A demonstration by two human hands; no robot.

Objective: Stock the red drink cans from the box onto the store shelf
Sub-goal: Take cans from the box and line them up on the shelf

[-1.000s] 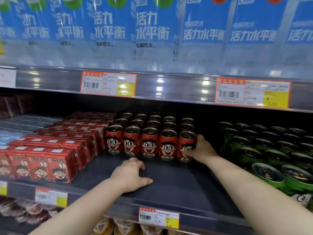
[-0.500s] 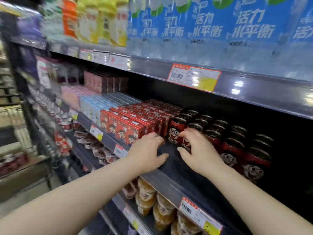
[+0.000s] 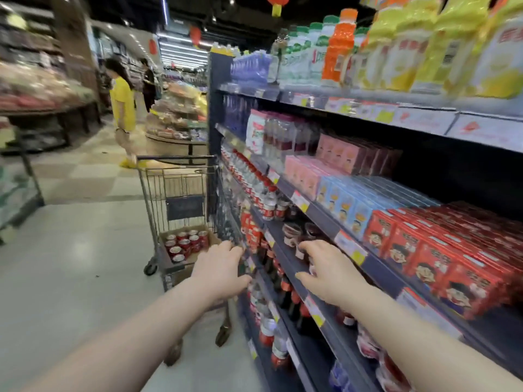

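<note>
— What takes up the most room?
— The store shelf (image 3: 325, 222). It runs away to the right of the right hand (image 3: 329, 274), and rows of red cartons (image 3: 441, 258) fill the level to the right of that forearm.
— And on the other side?
— A shopping cart (image 3: 181, 176) stands close beside the shelf, ahead of the left hand (image 3: 219, 271). A cardboard box (image 3: 163, 238) sits low in it, beyond the left fingertips and a little to their left.
— Where are the red drink cans (image 3: 185, 244)?
— Upright in that box with several tops showing, and neither hand touches them.
— What are the hands doing?
— Both reach forward and hold nothing. The left has its fingers loosely bent and its thumb out to the side. The right is loosely spread in front of the shelf's edge, but the blur is heavy, so I cannot tell whether its fingertips touch that edge
</note>
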